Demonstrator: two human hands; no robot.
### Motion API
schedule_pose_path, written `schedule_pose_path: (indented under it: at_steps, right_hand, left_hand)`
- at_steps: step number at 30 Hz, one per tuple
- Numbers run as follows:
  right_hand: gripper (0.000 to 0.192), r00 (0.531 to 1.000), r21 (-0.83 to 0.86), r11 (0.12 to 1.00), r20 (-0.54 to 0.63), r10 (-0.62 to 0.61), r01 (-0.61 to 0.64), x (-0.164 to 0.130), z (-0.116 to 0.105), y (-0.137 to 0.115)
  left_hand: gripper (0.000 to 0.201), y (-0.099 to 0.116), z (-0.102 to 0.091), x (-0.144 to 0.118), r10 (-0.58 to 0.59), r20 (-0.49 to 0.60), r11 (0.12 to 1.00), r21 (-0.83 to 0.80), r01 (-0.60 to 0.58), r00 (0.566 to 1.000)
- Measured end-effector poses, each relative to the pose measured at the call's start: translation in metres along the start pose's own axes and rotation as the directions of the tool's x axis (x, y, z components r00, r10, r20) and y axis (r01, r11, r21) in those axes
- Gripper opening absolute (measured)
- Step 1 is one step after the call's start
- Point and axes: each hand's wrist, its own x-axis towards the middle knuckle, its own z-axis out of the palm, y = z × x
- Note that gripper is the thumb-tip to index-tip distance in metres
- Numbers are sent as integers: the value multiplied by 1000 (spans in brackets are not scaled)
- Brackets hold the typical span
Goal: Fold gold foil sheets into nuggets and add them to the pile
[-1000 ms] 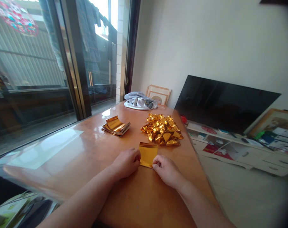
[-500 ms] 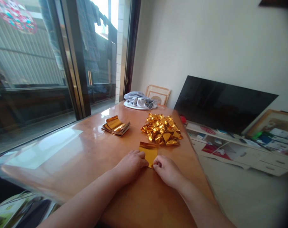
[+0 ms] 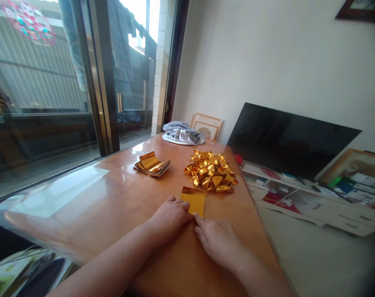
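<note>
A gold foil sheet lies flat on the wooden table in front of me. My left hand presses on the sheet's near left corner with curled fingers. My right hand lies flat just below the sheet's near edge, fingertips touching it. Beyond the sheet sits a pile of folded gold foil pieces. A stack of flat gold foil sheets lies to the left of that pile.
A grey bundle of cloth and a framed picture sit at the table's far end. A glass sliding door runs along the left. To the right, a black screen leans over a low white shelf unit.
My left hand slid over the sheet's near left corner. My right hand opened from a pinch at the near right corner and now lies flat below the sheet.
</note>
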Motion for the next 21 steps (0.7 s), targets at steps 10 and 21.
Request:
schedule_pose_path:
  at_steps: [10, 21]
  right_hand:
    - [55, 989, -168, 984, 126, 79, -57, -12, -7, -14]
    - [55, 986, -168, 986, 163, 32, -4, -11, -9, -13]
  left_hand:
    - [13, 14, 0, -5, -110, 23, 991, 73, 108, 994]
    - [48, 38, 9, -9, -171, -23, 984, 48, 172, 985]
